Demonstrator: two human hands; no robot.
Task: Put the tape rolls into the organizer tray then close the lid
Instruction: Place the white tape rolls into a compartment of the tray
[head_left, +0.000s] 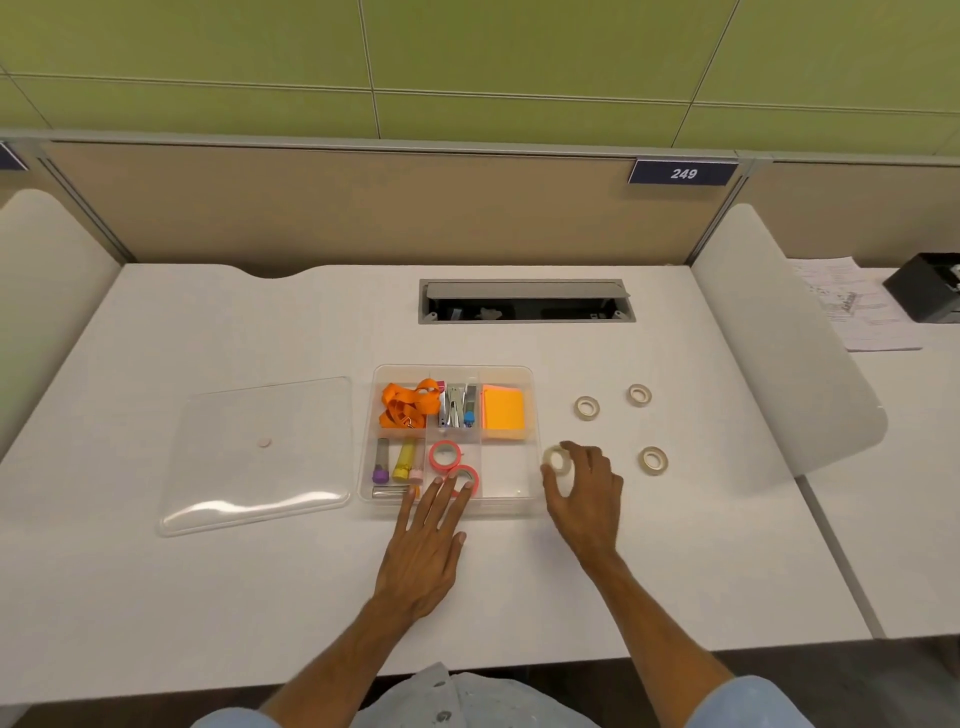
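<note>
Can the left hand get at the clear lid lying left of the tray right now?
Probably yes. The left hand rests flat at the tray's front edge, empty, and the lid lies beside it on bare desk with nothing between.

Bright, even overhead lighting; no harsh hotspots. White matte desk surface (260, 597) reads slightly warm, mildly washed out. Shadows soft and short: faint one under left hand (423, 551), faint one beneath right hand (587, 493). Streak of glare along near edge of clear flat plastic lid (260, 452). Wide-angle distortion strong: beige partition panel (337, 202) top rail bows, desk edges splay outward at corners. Overall slightly soft; printed white paper sheets (857, 306) at far right illegible.
</note>
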